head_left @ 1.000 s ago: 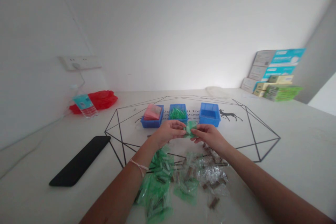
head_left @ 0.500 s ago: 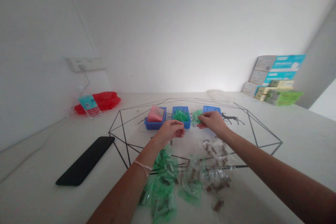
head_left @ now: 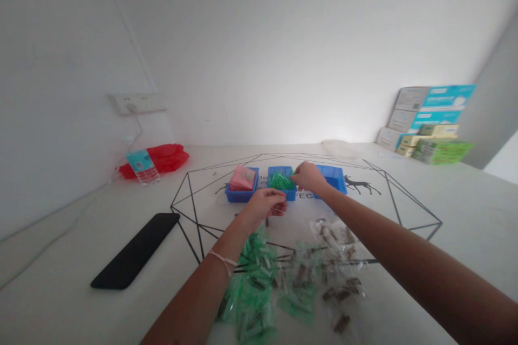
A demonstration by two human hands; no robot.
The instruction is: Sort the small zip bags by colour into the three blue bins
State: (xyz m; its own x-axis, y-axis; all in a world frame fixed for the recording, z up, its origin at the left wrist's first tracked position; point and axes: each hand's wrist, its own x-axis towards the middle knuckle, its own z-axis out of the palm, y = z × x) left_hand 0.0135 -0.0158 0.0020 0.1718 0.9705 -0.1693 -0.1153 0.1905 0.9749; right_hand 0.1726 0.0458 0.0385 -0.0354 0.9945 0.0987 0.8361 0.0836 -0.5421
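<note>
Three blue plastic bins stand in a row ahead of me. Pink bags fill the left bin, and green plastic bags fill the middle bin. My right hand is at the right side of the middle bin, its fingertips pinched at the green plastic there. The right bin is partly hidden behind that hand. Just in front of the middle bin, my left hand has its fingers curled together; what they hold, if anything, is too small to name.
Small green packets and clear packets with brown pieces lie scattered nearer me. A black flat pad, a bottle and a red bag are at the left. Boxes are stacked at the back right.
My right hand has moved left with the green bag, from between the middle and right bins to the middle bin. My left hand has stayed nearly still. The view has shifted slightly.
</note>
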